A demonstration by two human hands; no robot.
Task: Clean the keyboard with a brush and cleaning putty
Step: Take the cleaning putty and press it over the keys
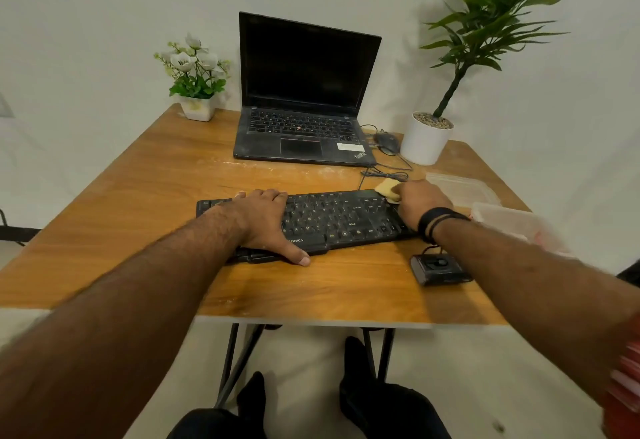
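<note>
A dusty black keyboard [332,217] lies across the middle of the wooden table [138,196]. My left hand [266,220] rests flat on the keyboard's left half, fingers at its far edge and thumb down on the table in front of it. My right hand [419,203] is at the keyboard's far right end and holds a pale yellow lump of cleaning putty [387,188] against the keys there. Most of the putty is hidden under the fingers. No brush is in view.
An open black laptop [304,127] stands behind the keyboard, with a mouse [388,142] and cables to its right. A flower pot [197,109] sits back left, a white plant pot [426,140] back right. Clear plastic containers [485,203] and a small black box [440,269] lie at the right.
</note>
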